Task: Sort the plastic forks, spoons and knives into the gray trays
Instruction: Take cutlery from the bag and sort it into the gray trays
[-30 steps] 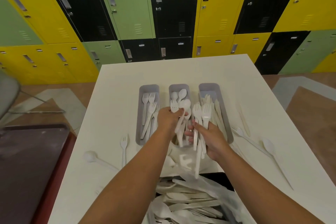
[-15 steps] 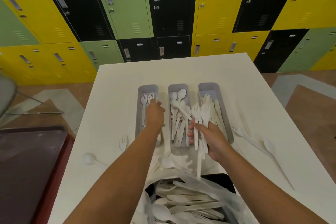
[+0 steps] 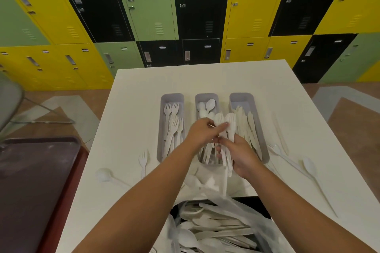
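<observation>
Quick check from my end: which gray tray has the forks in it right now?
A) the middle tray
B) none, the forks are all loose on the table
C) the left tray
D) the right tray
C: the left tray holds forks with their tines toward the lockers, while the middle tray shows spoon bowls and the right tray holds knives.

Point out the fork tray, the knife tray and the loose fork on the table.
fork tray (image 3: 172, 96): head view, far rim.
knife tray (image 3: 241, 96): head view, far rim.
loose fork (image 3: 143, 158): head view, its head below the prongs, left of the trays.
</observation>
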### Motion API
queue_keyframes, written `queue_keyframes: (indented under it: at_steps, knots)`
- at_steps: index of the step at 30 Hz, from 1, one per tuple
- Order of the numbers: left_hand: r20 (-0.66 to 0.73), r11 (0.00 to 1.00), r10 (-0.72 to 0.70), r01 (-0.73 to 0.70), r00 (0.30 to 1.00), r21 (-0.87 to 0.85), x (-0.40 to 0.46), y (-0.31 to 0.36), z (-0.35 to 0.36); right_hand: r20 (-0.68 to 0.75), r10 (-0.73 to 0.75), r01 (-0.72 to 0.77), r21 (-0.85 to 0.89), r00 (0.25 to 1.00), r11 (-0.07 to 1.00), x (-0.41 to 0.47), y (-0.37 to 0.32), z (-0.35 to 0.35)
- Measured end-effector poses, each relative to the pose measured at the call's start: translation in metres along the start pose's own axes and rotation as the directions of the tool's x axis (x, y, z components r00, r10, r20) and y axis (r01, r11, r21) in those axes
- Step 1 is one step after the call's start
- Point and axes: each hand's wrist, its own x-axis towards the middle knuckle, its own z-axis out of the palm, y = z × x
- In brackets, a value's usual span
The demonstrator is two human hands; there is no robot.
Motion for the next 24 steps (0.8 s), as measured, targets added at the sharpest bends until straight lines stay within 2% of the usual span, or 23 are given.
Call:
queue_keyframes:
  at_steps: [2,7,11,15,19,21,24]
  knots:
    - [-0.023,0.998,0.012,-0.011,1.000,0.067,-0.002,-0.002,0.009,0.011,0.014,-0.014,-0.031,1.000,0.999,0.002,0.001,0.002]
    - [-0.136,0.998,0.049,-0.043,0.990,0.040,-0.004,-0.010,0.014,0.021,0.058,-0.057,-0.046,0.998,0.997,0.002,0.006,0.000]
    - [-0.184,0.997,0.019,-0.032,0.983,-0.067,-0.007,-0.012,0.008,0.044,0.058,-0.060,0.045,0.997,0.997,-0.002,0.005,0.005]
    - [-0.166,0.950,-0.092,0.036,0.982,-0.311,-0.013,-0.012,0.000,0.000,0.036,-0.035,0.042,0.999,0.999,0.000,0.006,0.008]
    - [-0.174,0.983,-0.054,0.022,0.983,-0.181,-0.016,-0.015,-0.004,0.001,0.014,-0.014,-0.020,1.000,1.000,0.002,0.005,0.020]
    - [-0.155,0.986,-0.032,0.006,0.987,-0.168,-0.019,-0.016,-0.003,-0.003,0.026,-0.026,-0.066,1.000,0.997,0.002,0.004,0.028]
    - [-0.236,0.993,0.010,-0.037,0.972,-0.112,-0.017,-0.020,-0.005,0.025,0.044,-0.043,-0.036,0.999,0.998,0.002,0.004,0.037]
